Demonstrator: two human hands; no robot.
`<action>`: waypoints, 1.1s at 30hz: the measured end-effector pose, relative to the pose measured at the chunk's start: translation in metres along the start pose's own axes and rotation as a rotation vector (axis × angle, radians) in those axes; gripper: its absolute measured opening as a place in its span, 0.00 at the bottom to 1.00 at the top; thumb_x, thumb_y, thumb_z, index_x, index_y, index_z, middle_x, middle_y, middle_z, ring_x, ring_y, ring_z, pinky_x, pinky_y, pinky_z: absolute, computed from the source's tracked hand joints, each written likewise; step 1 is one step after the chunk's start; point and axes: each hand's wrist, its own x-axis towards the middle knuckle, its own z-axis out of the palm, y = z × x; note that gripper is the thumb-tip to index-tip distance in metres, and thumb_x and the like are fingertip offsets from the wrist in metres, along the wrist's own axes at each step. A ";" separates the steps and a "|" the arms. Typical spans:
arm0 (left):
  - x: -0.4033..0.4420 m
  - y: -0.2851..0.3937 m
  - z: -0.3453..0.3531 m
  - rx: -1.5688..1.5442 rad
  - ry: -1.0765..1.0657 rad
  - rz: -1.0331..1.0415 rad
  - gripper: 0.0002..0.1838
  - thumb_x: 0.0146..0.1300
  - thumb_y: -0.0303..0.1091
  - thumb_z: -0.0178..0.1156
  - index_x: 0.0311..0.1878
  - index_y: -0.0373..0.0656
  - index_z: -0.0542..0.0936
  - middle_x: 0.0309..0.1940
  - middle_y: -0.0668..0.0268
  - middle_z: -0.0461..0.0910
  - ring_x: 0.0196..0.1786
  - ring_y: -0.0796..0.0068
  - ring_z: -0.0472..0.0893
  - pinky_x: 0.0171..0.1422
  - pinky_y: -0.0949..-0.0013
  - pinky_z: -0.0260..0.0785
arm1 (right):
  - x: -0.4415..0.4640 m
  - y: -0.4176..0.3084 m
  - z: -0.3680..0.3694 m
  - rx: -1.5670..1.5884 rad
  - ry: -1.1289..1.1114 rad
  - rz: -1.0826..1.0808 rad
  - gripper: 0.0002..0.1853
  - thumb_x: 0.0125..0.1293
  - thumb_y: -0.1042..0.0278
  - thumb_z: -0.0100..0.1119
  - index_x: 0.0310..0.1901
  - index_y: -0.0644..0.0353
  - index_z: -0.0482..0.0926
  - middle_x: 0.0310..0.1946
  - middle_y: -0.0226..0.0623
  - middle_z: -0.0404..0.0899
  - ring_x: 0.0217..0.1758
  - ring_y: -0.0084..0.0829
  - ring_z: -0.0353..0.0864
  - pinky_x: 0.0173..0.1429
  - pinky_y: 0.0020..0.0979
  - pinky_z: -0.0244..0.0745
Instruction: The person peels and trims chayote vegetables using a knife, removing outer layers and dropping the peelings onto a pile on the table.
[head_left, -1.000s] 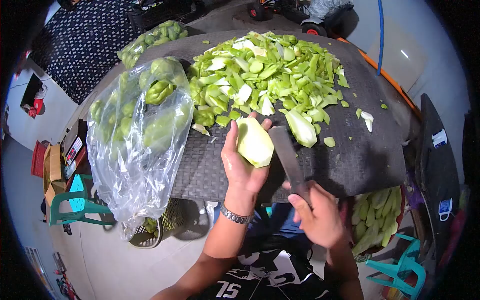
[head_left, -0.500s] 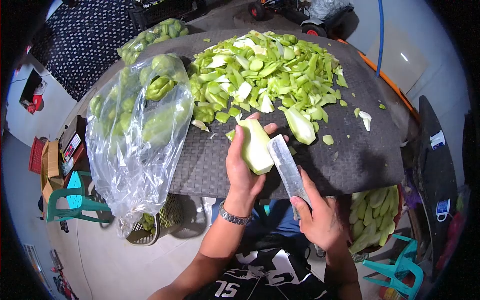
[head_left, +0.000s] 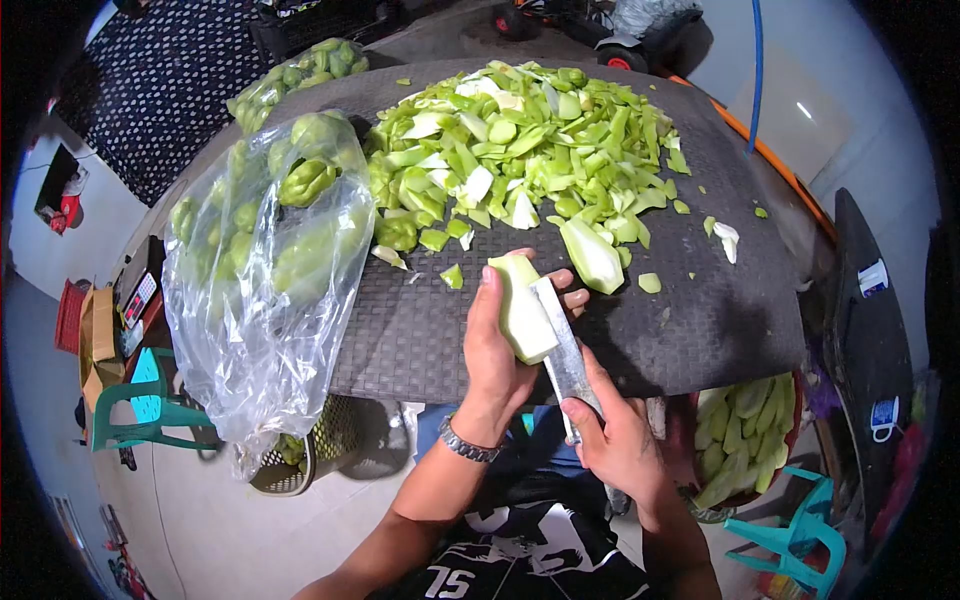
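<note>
My left hand (head_left: 495, 350) is wrapped round a peeled pale green vegetable (head_left: 523, 310), which is upright above the front of the dark woven table (head_left: 420, 340). In my right hand (head_left: 620, 440) is a knife with a wide blade (head_left: 566, 350). The blade lies along the right side of the vegetable, touching it. Beyond my hands is a large heap of green peelings and cut pieces (head_left: 540, 150). Another peeled vegetable (head_left: 592, 256) rests at the heap's near edge. A small green piece (head_left: 453, 276) lies left of my left hand's fingertips.
A clear plastic bag of green vegetables (head_left: 270, 240) covers the table's left side, with another bag (head_left: 310, 70) behind. Below the table are a basket (head_left: 335, 440) and a container of peeled vegetables (head_left: 745, 430). Teal chairs (head_left: 150, 400) stand left and right.
The vegetable and my left hand have shifted right and slightly toward me. My right hand has brought the knife against the vegetable's side. A small green piece now lies loose on the table.
</note>
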 end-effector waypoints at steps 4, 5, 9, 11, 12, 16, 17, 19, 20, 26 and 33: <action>0.004 0.007 -0.006 0.046 -0.011 -0.079 0.32 0.81 0.62 0.44 0.70 0.43 0.69 0.48 0.49 0.85 0.43 0.50 0.89 0.48 0.48 0.85 | -0.002 0.000 -0.005 -0.129 0.020 -0.073 0.34 0.77 0.66 0.58 0.81 0.51 0.59 0.36 0.64 0.84 0.41 0.63 0.87 0.42 0.51 0.82; 0.003 0.008 -0.007 0.066 -0.013 -0.105 0.33 0.81 0.62 0.44 0.71 0.43 0.69 0.48 0.49 0.85 0.43 0.50 0.89 0.48 0.49 0.85 | -0.001 -0.005 -0.010 -0.156 -0.012 -0.026 0.34 0.77 0.65 0.58 0.81 0.51 0.59 0.35 0.64 0.83 0.41 0.63 0.87 0.42 0.51 0.81; 0.009 0.017 -0.006 0.157 -0.068 -0.151 0.32 0.81 0.61 0.45 0.71 0.42 0.70 0.45 0.49 0.86 0.41 0.50 0.90 0.49 0.51 0.86 | 0.002 -0.012 -0.030 -0.105 -0.088 0.005 0.33 0.78 0.64 0.57 0.81 0.50 0.60 0.36 0.65 0.83 0.41 0.64 0.86 0.43 0.50 0.81; 0.010 0.022 -0.007 0.222 -0.107 -0.164 0.32 0.81 0.60 0.45 0.71 0.42 0.70 0.45 0.48 0.87 0.42 0.50 0.90 0.50 0.51 0.86 | 0.003 -0.008 -0.037 -0.088 -0.126 0.005 0.33 0.78 0.65 0.57 0.81 0.50 0.60 0.35 0.62 0.84 0.37 0.59 0.88 0.41 0.47 0.81; 0.011 0.023 -0.007 0.229 -0.120 -0.163 0.32 0.81 0.60 0.46 0.70 0.41 0.70 0.45 0.48 0.87 0.42 0.50 0.90 0.50 0.51 0.86 | 0.004 -0.007 -0.040 -0.077 -0.144 0.006 0.33 0.78 0.66 0.57 0.81 0.50 0.61 0.34 0.61 0.84 0.35 0.56 0.90 0.40 0.45 0.81; 0.004 0.020 -0.013 0.249 -0.102 -0.133 0.31 0.81 0.58 0.48 0.69 0.40 0.71 0.44 0.48 0.87 0.42 0.50 0.90 0.50 0.51 0.86 | 0.008 -0.012 -0.048 0.134 -0.281 0.201 0.32 0.80 0.69 0.55 0.82 0.51 0.60 0.29 0.39 0.81 0.24 0.21 0.79 0.33 0.32 0.79; 0.003 0.019 -0.013 0.249 -0.085 -0.111 0.30 0.81 0.57 0.48 0.69 0.40 0.72 0.44 0.48 0.87 0.42 0.50 0.90 0.50 0.51 0.86 | 0.008 -0.008 -0.047 0.202 -0.301 0.217 0.32 0.81 0.69 0.54 0.82 0.51 0.60 0.28 0.36 0.80 0.23 0.20 0.77 0.31 0.31 0.77; 0.001 0.016 -0.013 0.274 -0.044 -0.086 0.29 0.81 0.55 0.49 0.68 0.39 0.72 0.44 0.47 0.87 0.42 0.51 0.90 0.49 0.52 0.86 | 0.007 0.001 -0.042 0.336 -0.343 0.247 0.30 0.82 0.69 0.52 0.82 0.50 0.60 0.26 0.32 0.76 0.21 0.18 0.72 0.28 0.27 0.73; 0.000 0.015 -0.013 0.288 -0.023 -0.072 0.28 0.80 0.54 0.50 0.67 0.39 0.72 0.44 0.47 0.87 0.41 0.51 0.90 0.48 0.53 0.87 | 0.006 0.002 -0.040 0.396 -0.337 0.242 0.30 0.82 0.69 0.52 0.82 0.50 0.60 0.26 0.30 0.75 0.21 0.17 0.71 0.27 0.26 0.71; -0.001 0.007 -0.012 0.093 0.038 -0.076 0.25 0.80 0.51 0.53 0.65 0.39 0.74 0.47 0.49 0.87 0.47 0.52 0.90 0.53 0.52 0.85 | 0.004 0.003 -0.025 0.459 -0.223 0.252 0.30 0.82 0.66 0.53 0.82 0.51 0.60 0.25 0.29 0.75 0.19 0.15 0.69 0.23 0.23 0.68; 0.016 0.004 -0.016 0.144 0.266 -0.098 0.21 0.81 0.51 0.53 0.56 0.41 0.79 0.45 0.61 0.87 0.41 0.69 0.85 0.48 0.62 0.79 | 0.024 0.008 -0.022 0.341 -0.230 0.228 0.26 0.81 0.64 0.55 0.76 0.56 0.67 0.25 0.31 0.78 0.17 0.17 0.72 0.21 0.24 0.67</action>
